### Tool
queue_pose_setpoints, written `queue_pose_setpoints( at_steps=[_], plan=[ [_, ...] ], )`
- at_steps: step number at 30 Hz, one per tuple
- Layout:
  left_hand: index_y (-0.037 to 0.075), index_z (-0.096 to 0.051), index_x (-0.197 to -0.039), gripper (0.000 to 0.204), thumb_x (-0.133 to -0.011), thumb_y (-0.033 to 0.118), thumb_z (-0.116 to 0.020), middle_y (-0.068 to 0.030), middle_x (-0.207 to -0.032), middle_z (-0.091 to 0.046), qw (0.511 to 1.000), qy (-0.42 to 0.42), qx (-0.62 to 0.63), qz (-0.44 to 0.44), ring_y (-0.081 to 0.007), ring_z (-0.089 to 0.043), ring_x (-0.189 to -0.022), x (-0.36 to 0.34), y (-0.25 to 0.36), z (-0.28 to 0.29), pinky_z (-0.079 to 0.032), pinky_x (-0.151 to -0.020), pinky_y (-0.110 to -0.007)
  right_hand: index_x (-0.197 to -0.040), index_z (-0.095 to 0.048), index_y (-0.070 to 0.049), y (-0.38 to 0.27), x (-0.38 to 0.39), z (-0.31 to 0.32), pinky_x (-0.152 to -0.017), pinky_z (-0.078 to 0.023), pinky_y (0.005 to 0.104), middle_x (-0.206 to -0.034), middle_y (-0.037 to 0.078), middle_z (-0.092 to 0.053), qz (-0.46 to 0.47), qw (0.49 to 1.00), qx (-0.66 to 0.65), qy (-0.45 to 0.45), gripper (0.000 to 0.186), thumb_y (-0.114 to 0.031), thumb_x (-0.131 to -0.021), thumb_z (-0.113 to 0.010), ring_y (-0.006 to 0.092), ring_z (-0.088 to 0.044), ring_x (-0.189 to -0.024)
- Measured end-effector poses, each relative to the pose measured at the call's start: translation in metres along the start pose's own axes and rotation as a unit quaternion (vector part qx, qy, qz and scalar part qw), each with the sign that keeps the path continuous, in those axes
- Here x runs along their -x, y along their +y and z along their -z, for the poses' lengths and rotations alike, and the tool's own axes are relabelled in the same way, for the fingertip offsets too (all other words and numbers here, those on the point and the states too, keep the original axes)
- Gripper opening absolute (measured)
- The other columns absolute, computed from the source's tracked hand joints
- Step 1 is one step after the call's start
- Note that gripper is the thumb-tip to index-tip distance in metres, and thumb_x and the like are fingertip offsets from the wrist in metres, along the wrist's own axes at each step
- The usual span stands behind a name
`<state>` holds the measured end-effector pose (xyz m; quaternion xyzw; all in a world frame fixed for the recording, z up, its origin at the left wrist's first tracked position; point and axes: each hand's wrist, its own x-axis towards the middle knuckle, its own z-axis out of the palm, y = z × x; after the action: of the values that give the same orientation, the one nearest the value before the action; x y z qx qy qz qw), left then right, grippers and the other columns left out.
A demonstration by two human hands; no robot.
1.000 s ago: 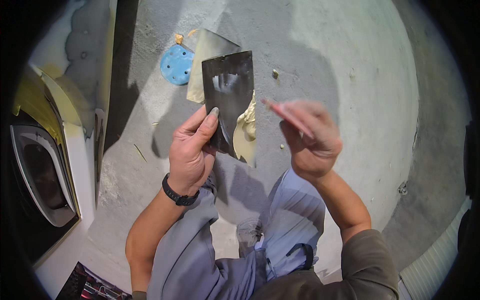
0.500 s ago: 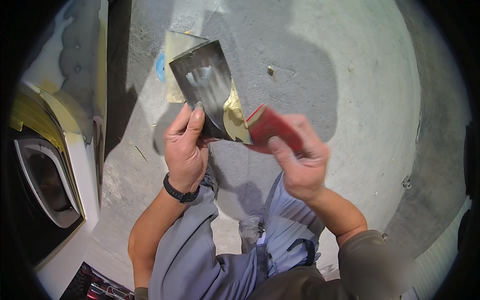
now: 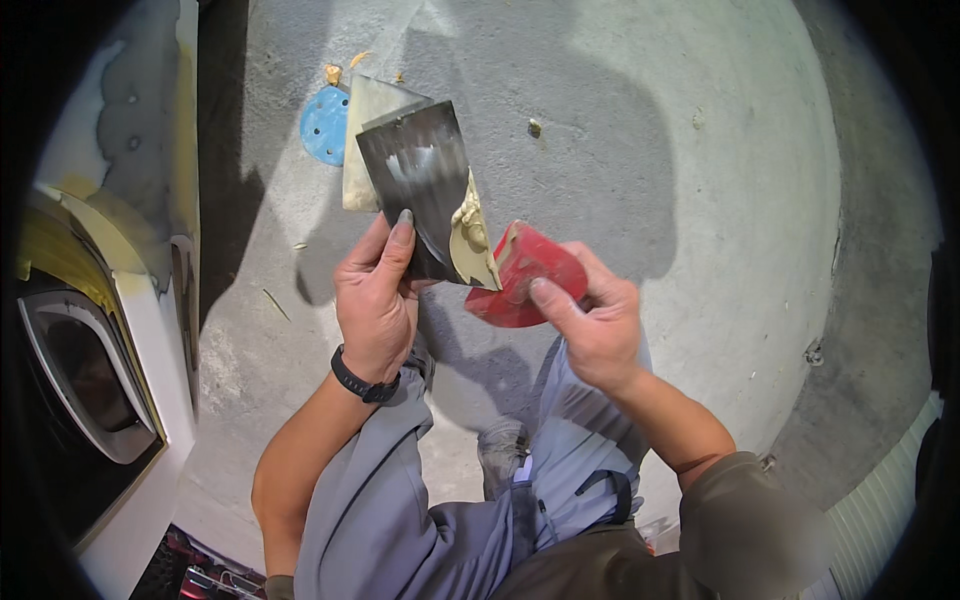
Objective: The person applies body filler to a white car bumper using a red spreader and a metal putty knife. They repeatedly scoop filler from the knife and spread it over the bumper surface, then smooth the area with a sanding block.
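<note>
My left hand (image 3: pixel 375 305) grips a dark, rectangular putty spreader (image 3: pixel 415 175), thumb on its face. Beige filler paste (image 3: pixel 468 235) lies in a thick smear along the spreader's right edge and lower corner. A pale, flat plate (image 3: pixel 362 180) shows behind the dark spreader; whether the same fingers hold it I cannot tell. In my right hand (image 3: pixel 600 330) is a flexible red spreader (image 3: pixel 540 265), pinched between thumb and fingers and slightly bent. Its left edge is by the paste-covered corner; I cannot tell whether they touch.
A vehicle body panel (image 3: pixel 140 130) with patchy grey, white and yellow areas stands at the left, above a framed lamp or vent (image 3: pixel 90 375). On the concrete floor (image 3: pixel 740 200) lie a blue perforated sanding disc (image 3: pixel 322 128) and small crumbs.
The red spreader has moved slightly down and left, turning flatter to view. The dark spreader has shifted a little right and down, with more of the blue disc now showing.
</note>
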<state>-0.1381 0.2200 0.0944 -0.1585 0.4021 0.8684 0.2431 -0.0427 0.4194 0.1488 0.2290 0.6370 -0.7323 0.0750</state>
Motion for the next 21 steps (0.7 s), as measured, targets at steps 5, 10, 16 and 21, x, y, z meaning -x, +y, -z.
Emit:
queue_pose_setpoints(
  at_steps=[5, 10, 16, 21],
  plan=[
    [-0.002, -0.069, -0.133, 0.028, -0.112, 0.014, -0.061, -0.007, -0.117, -0.077, 1.0, 0.013, -0.003, -0.01, -0.0138, -0.077, -0.094, -0.002, 0.006, 0.005, -0.067, -0.077, -0.031, -0.122, -0.078, -0.002, 0.042, 0.0, 0.005, -0.086, -0.055, 0.0321, -0.105, 0.009, -0.074, -0.009, 0.971, 0.227, -0.078, 0.029, -0.006, -0.094, -0.077, 0.0182, -0.071, -0.095],
    [0.0, -0.071, -0.135, 0.029, -0.11, 0.012, -0.065, -0.0048, -0.115, -0.078, 0.997, 0.026, -0.013, 0.065, -0.0103, -0.075, -0.09, 0.0, -0.011, 0.037, -0.066, -0.072, -0.027, -0.117, -0.077, -0.002, 0.102, -0.047, 0.059, -0.088, -0.057, 0.0415, -0.108, 0.018, -0.075, 0.052, 0.873, 0.481, -0.059, 0.03, -0.011, -0.088, -0.079, 0.0325, -0.073, -0.1],
    [-0.003, -0.074, -0.128, 0.031, -0.105, 0.018, -0.073, 0.0014, -0.098, -0.075, 0.954, 0.094, -0.273, 0.078, -0.0037, -0.065, -0.08, 0.004, -0.051, 0.093, -0.058, -0.069, -0.022, -0.121, -0.073, -0.003, 0.078, -0.195, -0.005, -0.094, -0.056, 0.0455, -0.108, 0.018, -0.074, 0.189, 0.889, 0.417, -0.015, 0.037, -0.021, -0.09, -0.081, 0.0364, -0.072, -0.103],
    [-0.008, -0.074, -0.119, 0.027, -0.103, 0.014, -0.074, 0.0007, -0.099, -0.076, 0.913, -0.003, -0.408, 0.018, -0.0058, -0.063, -0.087, 0.008, -0.064, 0.104, -0.054, -0.08, -0.028, -0.136, -0.064, -0.005, 0.072, -0.282, -0.135, -0.108, -0.048, 0.0513, -0.123, 0.014, -0.072, 0.226, 0.801, 0.554, -0.013, 0.057, -0.032, -0.09, -0.084, 0.0381, -0.065, -0.122]
  ],
)
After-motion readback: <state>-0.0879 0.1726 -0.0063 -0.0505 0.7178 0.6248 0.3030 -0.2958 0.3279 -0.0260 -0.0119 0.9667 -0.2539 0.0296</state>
